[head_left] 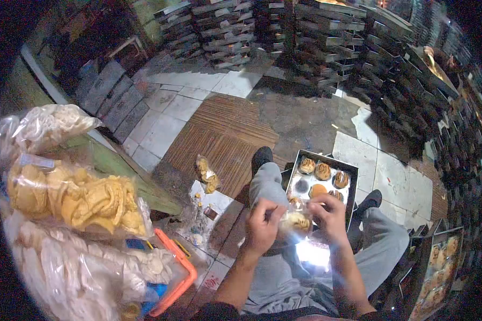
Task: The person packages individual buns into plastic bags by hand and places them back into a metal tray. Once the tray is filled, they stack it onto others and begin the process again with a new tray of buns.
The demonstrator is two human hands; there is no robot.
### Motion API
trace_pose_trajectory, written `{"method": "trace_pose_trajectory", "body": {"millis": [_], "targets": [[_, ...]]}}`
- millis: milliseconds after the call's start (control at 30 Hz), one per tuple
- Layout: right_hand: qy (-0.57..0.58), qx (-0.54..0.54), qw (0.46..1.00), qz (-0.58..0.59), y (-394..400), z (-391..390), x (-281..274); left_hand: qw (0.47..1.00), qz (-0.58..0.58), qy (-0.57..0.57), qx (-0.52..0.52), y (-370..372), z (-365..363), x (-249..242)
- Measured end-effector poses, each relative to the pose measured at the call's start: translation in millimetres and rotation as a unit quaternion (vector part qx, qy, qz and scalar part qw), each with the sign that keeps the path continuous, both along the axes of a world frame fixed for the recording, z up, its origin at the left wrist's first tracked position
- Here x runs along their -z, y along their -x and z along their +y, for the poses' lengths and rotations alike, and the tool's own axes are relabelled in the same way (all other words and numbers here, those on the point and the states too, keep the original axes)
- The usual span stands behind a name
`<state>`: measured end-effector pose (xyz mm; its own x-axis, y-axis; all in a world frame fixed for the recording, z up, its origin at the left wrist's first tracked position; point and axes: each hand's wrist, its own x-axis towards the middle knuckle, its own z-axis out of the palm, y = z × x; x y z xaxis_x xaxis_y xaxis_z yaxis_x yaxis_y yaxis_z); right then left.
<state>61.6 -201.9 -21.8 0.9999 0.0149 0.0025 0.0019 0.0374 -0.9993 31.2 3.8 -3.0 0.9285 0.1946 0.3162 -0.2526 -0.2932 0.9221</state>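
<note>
My left hand [264,224] and my right hand [329,214] are raised over my lap, close together, with fingers pinched. Between them hangs a small clear plastic bag with a round brown-topped bun [296,222] in it. Each hand seems closed on an upper side of the bag; the fingertips are too small to make out exactly. Just beyond, a dark-rimmed tray [349,209] between my legs holds several round buns [322,171], some dark brown on top. A bright white glare [313,254] covers the spot below the bag.
Left, large clear bags of yellow folded pieces [75,195] and whitish items [85,262] sit beside an orange plastic rim [179,262]. A small bag of yellow pieces [208,174] lies on the floor. Another bun tray [439,273] stands right; stacked dark trays [326,48] line the back.
</note>
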Motion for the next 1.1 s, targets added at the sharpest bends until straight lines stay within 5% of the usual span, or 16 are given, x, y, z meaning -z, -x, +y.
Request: {"method": "trace_pose_trajectory", "body": {"millis": [33,100,167,233,433,567,633,700,767,900,967,1033,1067,1100], "targets": [[0.063,-0.015,0.997,0.042,-9,5,2,1.0,0.002,0.001,0.0,-4,4,-2],[-0.124,-0.002,0.982,0.144,-23,-1,19,0.994,-0.002,-0.107,-0.028,-13,12,-8],[-0.016,-0.02,0.991,0.132,-18,-7,16,0.994,0.001,-0.105,-0.029,-14,21,-9],[-0.028,-0.006,0.991,0.132,-9,1,29,0.989,0.127,-0.073,-0.028,-6,30,-10],[-0.084,0.06,0.99,0.1,-5,6,-30,0.998,0.037,-0.028,-0.04,4,21,-33],[0.047,-0.047,0.998,-0.01,-35,14,-8,0.991,-0.017,-0.132,-0.034,-22,9,-26],[-0.187,-0.071,0.972,0.124,-41,9,44,0.986,0.017,-0.152,-0.066,-8,12,-24],[-0.168,-0.076,0.968,0.171,-12,12,56,0.96,-0.045,-0.264,-0.078,18,20,-19],[-0.207,-0.115,0.948,0.212,17,31,100,0.974,0.157,-0.146,-0.079,46,37,10],[-0.374,-0.083,0.869,0.312,54,65,140,0.947,0.306,0.004,-0.094,79,31,58],[-0.271,-0.098,0.901,0.323,53,53,143,0.931,0.353,0.073,-0.054,80,-2,39],[-0.357,-0.055,0.87,0.335,35,33,117,0.946,0.322,0.046,-0.017,65,-19,47],[-0.439,-0.052,0.835,0.326,29,21,106,0.964,0.2,-0.168,0.044,52,-23,58],[-0.484,-0.061,0.814,0.315,24,5,115,0.92,0.066,-0.372,0.102,40,-29,66]]}}
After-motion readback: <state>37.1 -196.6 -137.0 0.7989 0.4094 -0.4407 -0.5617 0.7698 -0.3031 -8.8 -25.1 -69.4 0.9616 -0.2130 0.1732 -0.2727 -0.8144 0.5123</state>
